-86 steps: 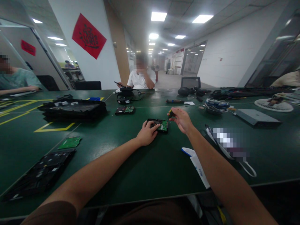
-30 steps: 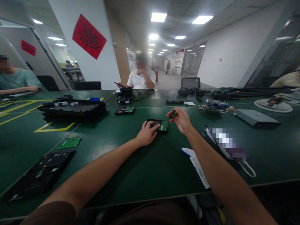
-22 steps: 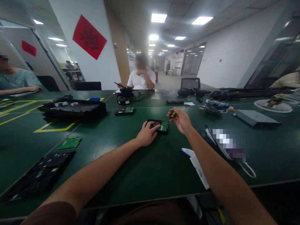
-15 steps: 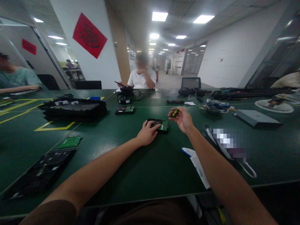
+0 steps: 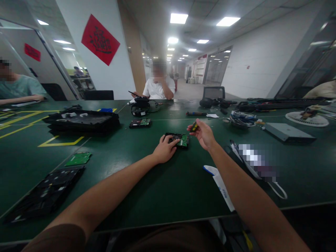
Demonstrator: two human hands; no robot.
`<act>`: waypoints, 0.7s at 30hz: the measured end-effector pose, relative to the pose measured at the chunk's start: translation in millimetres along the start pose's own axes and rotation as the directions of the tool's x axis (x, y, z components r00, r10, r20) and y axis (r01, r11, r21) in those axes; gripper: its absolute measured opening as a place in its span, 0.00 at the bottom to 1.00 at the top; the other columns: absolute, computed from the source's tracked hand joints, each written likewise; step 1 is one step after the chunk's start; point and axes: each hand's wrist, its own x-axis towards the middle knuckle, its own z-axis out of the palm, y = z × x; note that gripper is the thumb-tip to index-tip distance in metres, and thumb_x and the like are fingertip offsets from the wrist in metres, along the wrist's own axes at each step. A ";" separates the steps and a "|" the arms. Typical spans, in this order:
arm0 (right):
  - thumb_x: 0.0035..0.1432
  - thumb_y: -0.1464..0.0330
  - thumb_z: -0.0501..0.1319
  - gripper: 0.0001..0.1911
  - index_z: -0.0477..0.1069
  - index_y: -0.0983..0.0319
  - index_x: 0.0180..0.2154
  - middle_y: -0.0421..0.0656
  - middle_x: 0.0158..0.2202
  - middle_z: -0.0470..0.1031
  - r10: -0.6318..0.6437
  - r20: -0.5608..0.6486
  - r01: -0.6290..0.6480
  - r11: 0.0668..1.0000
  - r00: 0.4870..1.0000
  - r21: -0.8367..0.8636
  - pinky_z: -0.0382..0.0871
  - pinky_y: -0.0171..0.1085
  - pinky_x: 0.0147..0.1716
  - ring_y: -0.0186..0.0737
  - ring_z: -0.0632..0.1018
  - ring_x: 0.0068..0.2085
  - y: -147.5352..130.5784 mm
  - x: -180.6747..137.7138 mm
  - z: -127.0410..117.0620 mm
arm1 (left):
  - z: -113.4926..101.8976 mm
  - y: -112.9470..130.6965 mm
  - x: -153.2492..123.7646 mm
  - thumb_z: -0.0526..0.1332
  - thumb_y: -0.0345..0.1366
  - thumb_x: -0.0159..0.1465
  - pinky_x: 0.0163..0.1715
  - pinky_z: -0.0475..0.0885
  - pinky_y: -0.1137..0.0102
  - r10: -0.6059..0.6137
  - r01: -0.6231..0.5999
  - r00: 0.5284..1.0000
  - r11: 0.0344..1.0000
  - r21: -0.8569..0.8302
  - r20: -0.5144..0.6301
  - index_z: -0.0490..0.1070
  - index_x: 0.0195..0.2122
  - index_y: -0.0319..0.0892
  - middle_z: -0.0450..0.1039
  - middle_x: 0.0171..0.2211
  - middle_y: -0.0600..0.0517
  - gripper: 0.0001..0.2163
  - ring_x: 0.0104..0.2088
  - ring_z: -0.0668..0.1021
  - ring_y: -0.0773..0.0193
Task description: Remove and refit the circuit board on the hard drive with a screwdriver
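Observation:
A hard drive [image 5: 181, 139] with a green circuit board facing up lies on the green table [image 5: 162, 185]. My left hand [image 5: 164, 149] rests on its near left corner, fingers curled over the black casing. My right hand [image 5: 204, 134] hovers just right of the drive, fingers pinched round a small black and yellow screwdriver [image 5: 193, 126] held a little above the table. The screwdriver's tip is hidden by my fingers.
A second hard drive [image 5: 140, 123] lies farther back, beside a stack of black trays [image 5: 81, 121]. A loose green board [image 5: 78, 159] and a black panel [image 5: 43, 196] sit at left. A lanyard [image 5: 223, 190] and a grey box [image 5: 288, 132] lie at right. People sit across the table.
My right hand has turned the screwdriver in its fingers, raising and lowering it slightly beside the drive. My left hand has stayed on the drive.

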 end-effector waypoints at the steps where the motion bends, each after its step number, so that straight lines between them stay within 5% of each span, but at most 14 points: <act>1: 0.59 0.50 0.68 0.18 0.74 0.59 0.36 0.44 0.36 0.83 0.010 0.006 -0.010 1.000 1.000 0.016 0.77 0.36 0.31 0.42 0.83 0.38 -0.3 -0.1 -0.1 | 0.1 0.1 0.0 0.57 0.42 0.73 0.68 0.55 0.38 0.000 0.000 1.000 1.000 0.000 0.001 0.64 0.69 0.57 0.55 0.67 0.46 0.23 0.70 0.55 0.38; 7: 0.60 0.53 0.66 0.17 0.78 0.58 0.43 0.43 0.37 0.82 0.002 0.044 -0.001 1.000 0.999 -0.018 0.77 0.35 0.31 0.41 0.82 0.39 -3.5 -1.8 2.0 | -0.1 0.5 -0.3 0.57 0.42 0.72 0.68 0.56 0.39 -0.014 0.014 1.000 1.000 -0.004 -0.005 0.64 0.69 0.58 0.55 0.67 0.47 0.23 0.70 0.54 0.36; 14: 0.54 0.56 0.73 0.16 0.74 0.58 0.36 0.42 0.37 0.82 -0.051 0.017 0.052 0.998 0.999 -0.044 0.77 0.35 0.31 0.41 0.83 0.38 -0.4 -0.8 2.7 | 0.0 -0.4 0.8 0.56 0.42 0.73 0.68 0.56 0.37 -0.001 0.001 1.000 1.000 0.012 0.008 0.63 0.69 0.57 0.54 0.67 0.46 0.24 0.70 0.55 0.36; 21: 0.60 0.53 0.65 0.17 0.78 0.60 0.40 0.44 0.35 0.81 -0.013 0.023 0.013 1.000 1.000 0.015 0.79 0.36 0.34 0.41 0.82 0.39 -2.0 0.5 -1.8 | -0.2 1.1 -0.6 0.58 0.42 0.72 0.68 0.56 0.39 -0.009 0.009 1.000 1.000 0.008 -0.016 0.64 0.69 0.58 0.56 0.66 0.46 0.23 0.69 0.54 0.36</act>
